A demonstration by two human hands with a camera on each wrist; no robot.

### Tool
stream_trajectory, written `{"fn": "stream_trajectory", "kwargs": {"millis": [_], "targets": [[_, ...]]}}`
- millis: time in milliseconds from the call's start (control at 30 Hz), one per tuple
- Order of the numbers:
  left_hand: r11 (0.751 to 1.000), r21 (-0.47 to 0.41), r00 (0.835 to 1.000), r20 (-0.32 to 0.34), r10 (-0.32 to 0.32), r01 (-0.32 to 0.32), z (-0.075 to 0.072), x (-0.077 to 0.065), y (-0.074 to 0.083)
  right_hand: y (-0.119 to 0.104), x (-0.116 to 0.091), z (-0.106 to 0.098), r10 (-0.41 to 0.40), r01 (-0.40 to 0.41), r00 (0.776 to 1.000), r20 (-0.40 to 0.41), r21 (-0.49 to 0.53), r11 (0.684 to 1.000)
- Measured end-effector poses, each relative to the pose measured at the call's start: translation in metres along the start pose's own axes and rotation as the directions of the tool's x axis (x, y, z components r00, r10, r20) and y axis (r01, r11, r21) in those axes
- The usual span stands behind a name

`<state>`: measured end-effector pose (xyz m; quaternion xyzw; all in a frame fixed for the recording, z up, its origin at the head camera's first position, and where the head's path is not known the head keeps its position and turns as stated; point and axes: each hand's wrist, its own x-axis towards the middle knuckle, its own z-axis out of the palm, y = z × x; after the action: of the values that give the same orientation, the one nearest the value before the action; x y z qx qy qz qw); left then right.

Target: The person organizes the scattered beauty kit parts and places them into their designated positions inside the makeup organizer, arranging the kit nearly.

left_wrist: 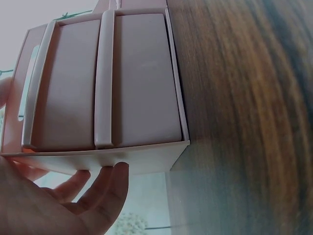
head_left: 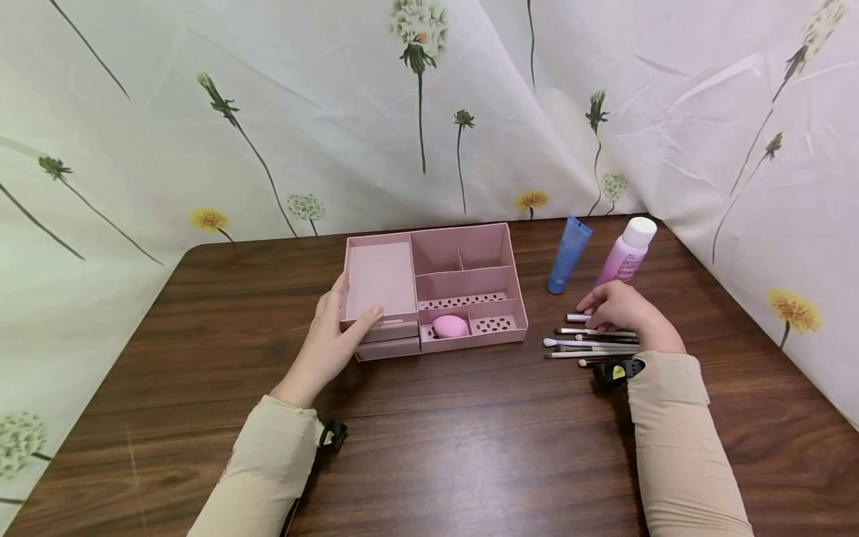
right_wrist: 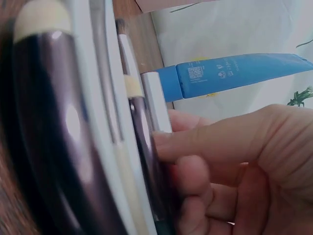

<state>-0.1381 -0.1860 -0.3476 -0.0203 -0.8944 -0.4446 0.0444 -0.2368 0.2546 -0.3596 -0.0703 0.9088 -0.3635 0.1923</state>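
Observation:
My left hand (head_left: pixel 325 339) grips the front left corner of a pink desktop organizer (head_left: pixel 379 276), thumb over its top edge and fingers against its side wall. Two closed drawers (left_wrist: pixel 146 78) show in the left wrist view. A pink makeup sponge (head_left: pixel 450 326) sits in a front compartment. At the right, my right hand (head_left: pixel 627 313) pinches a slim silver square-ended tube (right_wrist: pixel 155 98) between thumb and finger; its far end is hidden. Several makeup brushes (head_left: pixel 560 355) lie side by side right under that hand.
Behind the brushes a blue squeeze tube (head_left: pixel 569 253) stands on its cap. Beside it is a pink bottle with a white cap (head_left: pixel 640 232), partly behind my right hand. A flowered white cloth (head_left: pixel 349 112) hangs along the back of the dark wooden table (head_left: pixel 470 432).

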Motion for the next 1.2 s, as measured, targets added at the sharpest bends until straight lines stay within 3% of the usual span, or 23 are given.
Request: {"fn": "stream_trajectory", "kwargs": {"millis": [233,400,700,900,1200], "targets": [[1.000,0.002,1.000,0.008,-0.002,0.002,0.000,0.002,-0.001,-0.005,0.001,0.000,-0.056,0.050,0.996,-0.063,-0.097,0.994],[1.000,0.007,1.000,0.008,-0.005,0.005,-0.001,0.001,-0.001,-0.014,-0.002,-0.002,-0.143,0.117,0.979,-0.143,-0.173,0.978],[1.000,0.014,1.000,0.009,-0.007,0.007,-0.001,0.002,-0.001,-0.037,-0.012,-0.001,-0.198,0.155,0.951,-0.238,-0.189,0.970],[1.000,0.020,1.000,0.003,0.003,-0.003,-0.002,0.001,0.001,-0.053,-0.018,-0.001,-0.270,0.218,0.914,-0.302,-0.195,0.956],[1.000,0.021,1.000,0.002,0.006,-0.006,-0.001,0.001,0.001,-0.071,-0.018,0.015,-0.419,0.360,0.822,-0.386,-0.217,0.907]]}}
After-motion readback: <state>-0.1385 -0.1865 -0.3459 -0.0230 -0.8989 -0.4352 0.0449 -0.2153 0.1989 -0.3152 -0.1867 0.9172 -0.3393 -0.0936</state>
